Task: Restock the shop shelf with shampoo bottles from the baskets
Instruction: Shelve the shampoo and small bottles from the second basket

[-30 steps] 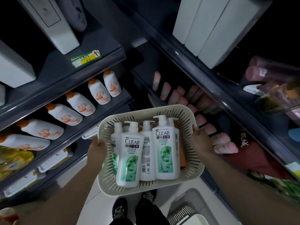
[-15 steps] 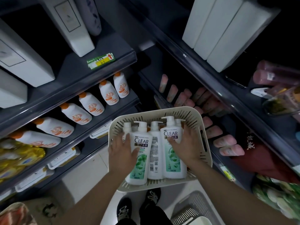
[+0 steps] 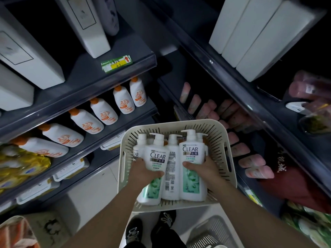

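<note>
Shampoo bottles [image 3: 172,176] lie lengthwise in basket [image 3: 179,122], pumps pointing away; my left hand [image 3: 143,171] and right hand [image 3: 204,169] each grip one.

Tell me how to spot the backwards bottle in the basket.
Find the cream basket in front of the shelves. Its middle bottle stands between the left bottle, gripped by the left hand, and the right bottle, gripped by the right hand. Only it shows a barcode, not the word CLEAR.
</note>
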